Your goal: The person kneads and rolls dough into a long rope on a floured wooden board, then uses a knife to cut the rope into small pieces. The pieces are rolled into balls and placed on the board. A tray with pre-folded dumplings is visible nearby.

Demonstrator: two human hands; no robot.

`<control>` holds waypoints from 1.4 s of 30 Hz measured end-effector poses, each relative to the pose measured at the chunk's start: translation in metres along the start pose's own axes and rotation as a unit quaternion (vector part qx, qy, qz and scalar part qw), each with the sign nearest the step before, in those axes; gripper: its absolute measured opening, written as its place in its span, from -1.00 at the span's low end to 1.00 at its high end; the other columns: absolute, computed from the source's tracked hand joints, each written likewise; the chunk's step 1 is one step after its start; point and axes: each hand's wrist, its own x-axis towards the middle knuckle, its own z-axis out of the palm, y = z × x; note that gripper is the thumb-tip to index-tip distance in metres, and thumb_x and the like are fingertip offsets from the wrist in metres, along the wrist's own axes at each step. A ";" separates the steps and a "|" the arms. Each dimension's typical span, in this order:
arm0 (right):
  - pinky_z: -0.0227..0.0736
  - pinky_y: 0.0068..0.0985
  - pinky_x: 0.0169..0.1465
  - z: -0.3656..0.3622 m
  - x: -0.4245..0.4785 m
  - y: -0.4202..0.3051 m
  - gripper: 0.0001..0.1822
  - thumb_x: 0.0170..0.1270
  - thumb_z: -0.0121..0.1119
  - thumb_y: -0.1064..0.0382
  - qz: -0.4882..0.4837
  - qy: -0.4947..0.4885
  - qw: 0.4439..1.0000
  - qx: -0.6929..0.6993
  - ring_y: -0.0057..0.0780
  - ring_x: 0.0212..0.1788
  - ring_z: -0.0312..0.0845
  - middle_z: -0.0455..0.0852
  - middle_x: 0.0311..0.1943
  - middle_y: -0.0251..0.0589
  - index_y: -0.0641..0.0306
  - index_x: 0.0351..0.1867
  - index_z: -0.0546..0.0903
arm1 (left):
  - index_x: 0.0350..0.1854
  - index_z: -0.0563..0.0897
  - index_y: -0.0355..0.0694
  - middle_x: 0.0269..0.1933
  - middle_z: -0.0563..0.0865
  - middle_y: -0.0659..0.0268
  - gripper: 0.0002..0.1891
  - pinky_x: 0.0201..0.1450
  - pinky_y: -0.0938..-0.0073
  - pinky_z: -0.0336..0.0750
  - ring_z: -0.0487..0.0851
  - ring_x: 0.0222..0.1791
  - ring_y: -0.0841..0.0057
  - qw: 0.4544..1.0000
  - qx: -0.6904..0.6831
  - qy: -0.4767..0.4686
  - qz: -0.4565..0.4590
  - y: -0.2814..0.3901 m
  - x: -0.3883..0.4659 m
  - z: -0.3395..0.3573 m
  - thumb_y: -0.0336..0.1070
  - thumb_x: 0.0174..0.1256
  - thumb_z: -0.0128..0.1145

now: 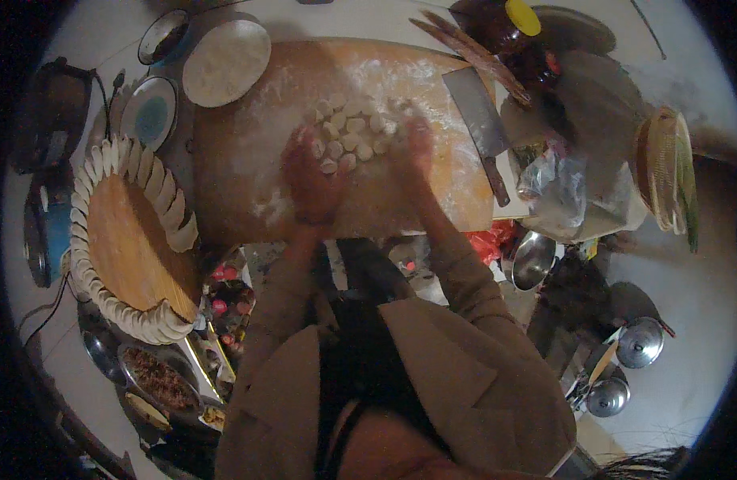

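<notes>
A cluster of small pale dough pieces lies on a floured wooden board in front of me. My left hand cups the cluster's left side, thumb and fingers spread, touching the nearest pieces. On the opposite side, my right hand rests low near the board; it is blurred, so its finger pose and any contact are unclear. Loose white flour dusts the wood around both hands. To the right, a cleaver lies flat on the board with its handle towards me.
Filled dumplings ring a round wooden board at left. Below it sits a bowl of dark minced filling. A pale round dish overlaps the board's far left corner. Wooden sticks and a plastic bag lie at right.
</notes>
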 end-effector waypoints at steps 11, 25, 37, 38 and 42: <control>-0.03 0.04 0.46 -0.028 0.034 -0.051 -0.20 0.01 0.39 -0.04 -0.141 -0.186 0.965 -0.115 0.05 0.45 0.13 0.30 0.38 0.02 0.00 0.35 0.42 | 0.46 0.19 -0.29 0.48 0.20 -0.02 0.10 0.47 -0.05 0.04 0.13 0.51 0.07 0.982 0.062 -0.127 0.122 -0.030 0.057 -0.018 0.30 -0.05 0.35; 0.20 -0.04 0.37 -0.015 0.008 -0.025 -0.57 0.22 0.17 0.12 -0.172 -0.208 0.949 -0.161 -0.02 0.33 0.33 0.40 0.34 -0.11 0.04 0.14 0.58 | 0.33 0.39 -0.37 0.23 0.55 -0.07 -0.34 0.35 0.14 0.31 0.46 0.28 0.06 0.975 -0.202 -0.096 -0.009 -0.015 0.018 -0.027 -0.10 0.23 0.20; 0.25 -0.02 0.28 -0.029 0.022 -0.021 -0.40 0.02 0.41 0.17 -0.197 -0.125 0.967 -0.103 -0.08 0.27 0.39 0.49 0.26 -0.10 0.08 0.17 0.55 | 0.28 0.44 -0.34 0.23 0.55 -0.03 -0.31 0.31 0.20 0.35 0.52 0.23 0.08 0.983 -0.180 -0.027 -0.022 -0.042 0.049 -0.001 0.01 0.21 0.29; 0.26 -0.03 0.28 -0.036 0.013 -0.023 -0.39 0.00 0.43 0.18 -0.171 -0.117 0.972 -0.107 -0.06 0.27 0.39 0.49 0.25 -0.07 0.11 0.16 0.54 | 0.25 0.47 -0.33 0.21 0.57 -0.03 -0.34 0.30 0.19 0.36 0.53 0.21 0.07 0.995 -0.090 -0.013 0.028 -0.040 0.060 0.006 0.00 0.19 0.30; 0.30 -0.10 0.28 -0.047 -0.008 -0.046 -0.38 -0.01 0.44 0.18 -0.045 -0.113 0.991 -0.054 -0.01 0.28 0.38 0.46 0.25 -0.02 0.21 0.15 0.52 | 0.19 0.53 -0.29 0.18 0.61 0.02 -0.40 0.29 0.16 0.38 0.55 0.19 0.07 0.980 -0.103 -0.059 0.159 -0.009 0.079 0.028 -0.03 0.17 0.32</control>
